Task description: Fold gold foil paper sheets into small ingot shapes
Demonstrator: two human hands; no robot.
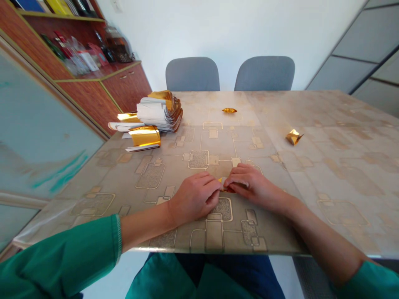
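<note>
Close to the table's front edge, my left hand [199,193] and my right hand [251,185] meet over a small piece of gold foil paper [229,189]. Fingers of both hands pinch it low against the tabletop. Most of the paper is hidden behind the fingers, so its shape cannot be made out. Off to the left lies a thick stack of gold foil paper sheets [160,114], white on the back, with a few loose curled sheets [144,137] in front of it.
A folded gold foil piece [293,137] sits on the patterned table covering [311,174] at the right. Farther back is a small twisted gold piece [230,110]. Two grey chairs [192,74] stand behind the table, and a wooden cabinet [102,87] is at the left.
</note>
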